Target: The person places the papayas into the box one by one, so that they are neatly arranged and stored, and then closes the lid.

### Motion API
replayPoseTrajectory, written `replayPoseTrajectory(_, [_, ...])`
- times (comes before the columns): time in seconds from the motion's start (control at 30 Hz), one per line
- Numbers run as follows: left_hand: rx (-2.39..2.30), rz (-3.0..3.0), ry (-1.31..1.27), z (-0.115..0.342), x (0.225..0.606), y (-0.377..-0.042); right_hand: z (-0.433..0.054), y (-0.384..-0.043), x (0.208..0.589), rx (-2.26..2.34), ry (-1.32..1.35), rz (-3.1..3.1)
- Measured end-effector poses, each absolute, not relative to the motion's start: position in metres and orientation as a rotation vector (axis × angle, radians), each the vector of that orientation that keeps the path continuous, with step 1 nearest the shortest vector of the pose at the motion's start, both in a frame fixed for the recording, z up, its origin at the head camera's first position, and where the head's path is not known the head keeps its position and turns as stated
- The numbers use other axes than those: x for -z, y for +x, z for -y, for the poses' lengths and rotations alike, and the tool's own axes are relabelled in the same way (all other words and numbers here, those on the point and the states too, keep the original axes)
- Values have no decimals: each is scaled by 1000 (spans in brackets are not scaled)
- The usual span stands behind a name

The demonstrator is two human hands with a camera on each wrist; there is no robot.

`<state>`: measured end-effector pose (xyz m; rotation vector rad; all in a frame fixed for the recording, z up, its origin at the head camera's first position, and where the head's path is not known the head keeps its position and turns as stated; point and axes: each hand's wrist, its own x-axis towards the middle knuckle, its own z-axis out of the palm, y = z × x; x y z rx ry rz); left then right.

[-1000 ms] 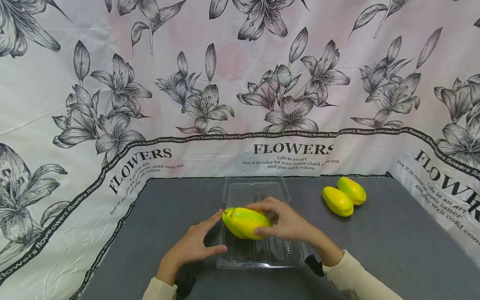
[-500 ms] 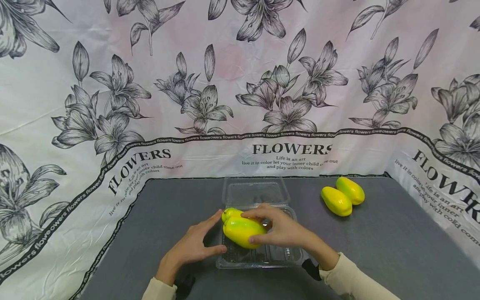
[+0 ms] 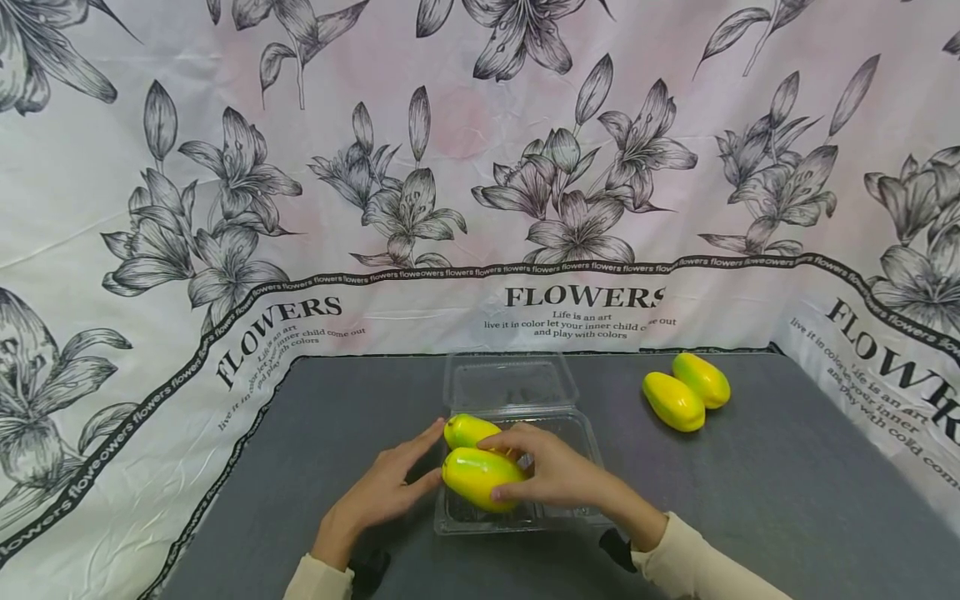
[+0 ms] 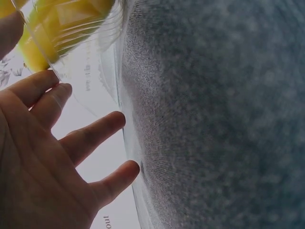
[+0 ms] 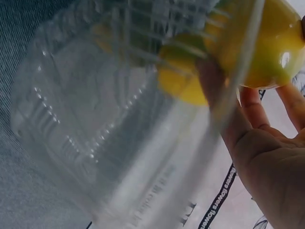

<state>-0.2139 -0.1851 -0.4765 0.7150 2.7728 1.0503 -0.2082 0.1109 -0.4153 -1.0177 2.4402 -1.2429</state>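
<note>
My right hand (image 3: 557, 468) grips a glossy yellow-green mango (image 3: 480, 478) over the near left part of a clear plastic clamshell box (image 3: 558, 515). Just behind it, a second mango (image 3: 468, 430) lies in the box. In the right wrist view, thumb and fingers go round the held mango (image 5: 269, 45), and the box wall (image 5: 52, 138) stands in front. My left hand (image 3: 382, 485) is spread at the box's left side, its fingers extended. The left wrist view has those fingertips (image 4: 116, 120) at the clear box wall, with nothing held.
The box's open lid (image 3: 512, 385) lies back toward the flowered cloth (image 3: 420, 308). To the right, two more mangoes (image 3: 673, 403) rest side by side on the grey table (image 3: 750, 500).
My right hand has moved the held mango toward me, apart from the mango behind it. The left thumb has drawn up toward the held mango's left end.
</note>
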Motion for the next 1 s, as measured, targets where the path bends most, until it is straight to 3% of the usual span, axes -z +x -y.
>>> replayPoseTrajectory(1.0, [-1088,-2764,731,183,478,-215,-108,-199,445,1283,-1009,-2470])
